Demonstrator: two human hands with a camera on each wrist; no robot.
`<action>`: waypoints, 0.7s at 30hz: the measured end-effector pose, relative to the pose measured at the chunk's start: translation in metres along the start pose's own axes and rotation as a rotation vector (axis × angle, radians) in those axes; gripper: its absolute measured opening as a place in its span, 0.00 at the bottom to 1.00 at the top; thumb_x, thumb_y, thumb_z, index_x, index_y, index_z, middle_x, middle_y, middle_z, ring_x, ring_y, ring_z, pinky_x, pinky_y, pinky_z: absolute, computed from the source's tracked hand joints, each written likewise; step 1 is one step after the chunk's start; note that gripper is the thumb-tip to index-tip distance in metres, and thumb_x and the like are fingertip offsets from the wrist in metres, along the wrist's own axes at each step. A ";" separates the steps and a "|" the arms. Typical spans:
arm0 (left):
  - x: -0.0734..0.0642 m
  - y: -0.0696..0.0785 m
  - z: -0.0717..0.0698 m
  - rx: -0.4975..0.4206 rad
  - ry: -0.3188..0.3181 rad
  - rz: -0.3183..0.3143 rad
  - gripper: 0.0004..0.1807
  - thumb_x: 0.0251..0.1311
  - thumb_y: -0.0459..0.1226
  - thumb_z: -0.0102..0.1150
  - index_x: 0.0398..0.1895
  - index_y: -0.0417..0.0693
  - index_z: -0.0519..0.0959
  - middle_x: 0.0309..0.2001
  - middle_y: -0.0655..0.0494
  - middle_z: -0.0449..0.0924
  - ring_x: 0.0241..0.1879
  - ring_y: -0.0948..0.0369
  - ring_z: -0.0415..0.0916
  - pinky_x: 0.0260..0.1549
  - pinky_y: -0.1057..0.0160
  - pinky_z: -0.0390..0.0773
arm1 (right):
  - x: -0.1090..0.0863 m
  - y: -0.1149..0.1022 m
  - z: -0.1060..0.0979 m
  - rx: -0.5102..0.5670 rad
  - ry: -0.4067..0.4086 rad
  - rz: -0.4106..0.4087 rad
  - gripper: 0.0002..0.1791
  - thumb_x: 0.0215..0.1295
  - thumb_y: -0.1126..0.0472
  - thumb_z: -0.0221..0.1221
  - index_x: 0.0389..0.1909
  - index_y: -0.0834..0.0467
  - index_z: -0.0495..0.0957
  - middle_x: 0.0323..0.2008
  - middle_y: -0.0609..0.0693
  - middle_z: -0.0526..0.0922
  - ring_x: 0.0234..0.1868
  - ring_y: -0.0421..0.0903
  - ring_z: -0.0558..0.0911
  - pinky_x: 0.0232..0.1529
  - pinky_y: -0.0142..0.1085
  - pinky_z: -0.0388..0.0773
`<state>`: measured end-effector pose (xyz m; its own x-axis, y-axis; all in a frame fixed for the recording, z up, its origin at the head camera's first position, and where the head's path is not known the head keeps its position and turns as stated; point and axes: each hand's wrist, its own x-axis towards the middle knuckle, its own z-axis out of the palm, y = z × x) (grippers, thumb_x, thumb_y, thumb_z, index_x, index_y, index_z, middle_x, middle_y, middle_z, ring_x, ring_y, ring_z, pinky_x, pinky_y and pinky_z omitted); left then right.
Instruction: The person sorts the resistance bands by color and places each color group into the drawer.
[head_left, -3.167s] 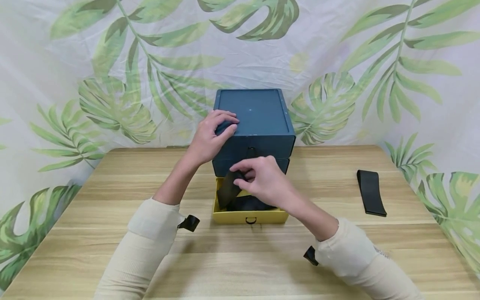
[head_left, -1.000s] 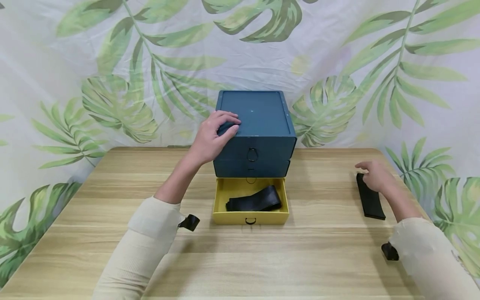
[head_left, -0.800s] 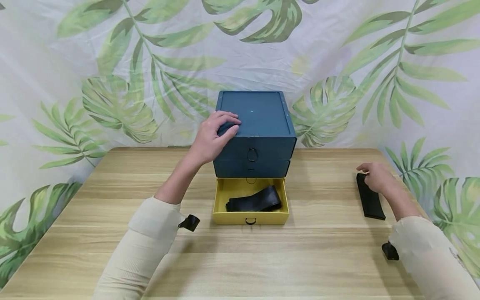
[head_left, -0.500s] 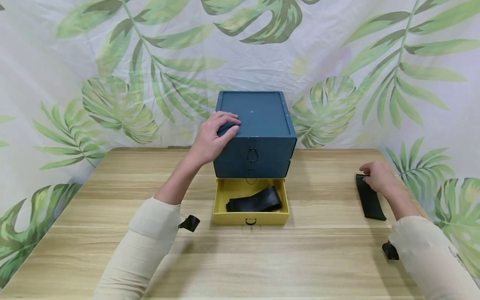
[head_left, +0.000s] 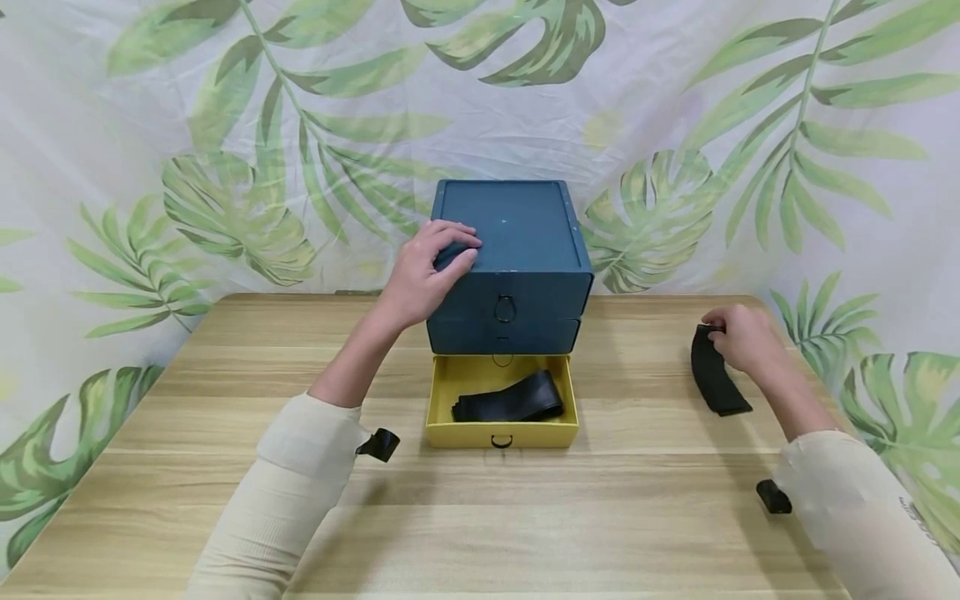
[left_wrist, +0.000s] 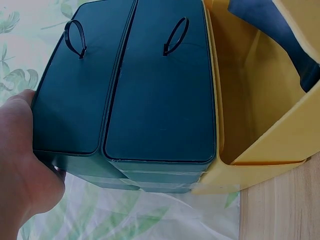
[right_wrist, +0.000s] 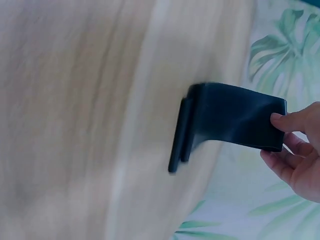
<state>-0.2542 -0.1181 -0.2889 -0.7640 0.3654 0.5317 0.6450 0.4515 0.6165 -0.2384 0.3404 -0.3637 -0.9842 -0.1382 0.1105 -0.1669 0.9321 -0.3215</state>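
Note:
My right hand [head_left: 744, 337] pinches one end of a folded black band [head_left: 712, 377] at the right of the table. In the right wrist view the thumb lies on the band's face [right_wrist: 237, 116], with fingers behind; its far end bends and hangs down over the wood. My left hand [head_left: 422, 279] rests on the top left edge of a blue drawer box [head_left: 510, 229], fingers on the lid and thumb near the front edge. Below the blue drawers, a yellow drawer [head_left: 457, 435] stands pulled out, with another folded black band [head_left: 510, 402] lying inside.
Two blue drawers, pushed in, carry black loop pulls [left_wrist: 176, 37]. The wooden table [head_left: 600, 517] reaches back to a leaf-print cloth [head_left: 660, 100]. Dark wrist mounts [head_left: 378, 446] stick out from both sleeves.
My right hand has gone from the yellow drawer to the band on the right, taken its far end and shifted it slightly left and up. My left hand has stayed on the box.

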 end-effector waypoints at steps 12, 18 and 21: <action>0.000 0.001 0.000 0.003 0.006 0.012 0.14 0.76 0.36 0.55 0.53 0.35 0.84 0.62 0.41 0.77 0.67 0.46 0.69 0.77 0.49 0.51 | 0.000 -0.042 -0.013 0.071 0.122 -0.062 0.07 0.65 0.74 0.59 0.41 0.72 0.83 0.36 0.68 0.86 0.38 0.66 0.82 0.40 0.58 0.76; -0.001 0.001 0.000 0.002 0.004 0.009 0.14 0.76 0.36 0.55 0.53 0.35 0.84 0.62 0.41 0.78 0.67 0.46 0.69 0.77 0.48 0.52 | -0.004 -0.057 -0.019 0.096 0.130 -0.039 0.09 0.68 0.72 0.57 0.45 0.73 0.80 0.39 0.70 0.85 0.39 0.67 0.82 0.41 0.59 0.77; -0.001 0.000 0.000 0.004 0.002 0.002 0.14 0.76 0.37 0.55 0.53 0.35 0.84 0.63 0.41 0.77 0.67 0.46 0.69 0.76 0.47 0.56 | -0.005 -0.064 -0.021 0.099 0.129 -0.026 0.10 0.69 0.71 0.57 0.47 0.73 0.78 0.41 0.71 0.84 0.40 0.68 0.83 0.42 0.59 0.77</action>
<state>-0.2528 -0.1182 -0.2896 -0.7626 0.3649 0.5341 0.6466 0.4537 0.6133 -0.2216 0.2884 -0.3238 -0.9649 -0.1120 0.2375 -0.2036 0.8902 -0.4076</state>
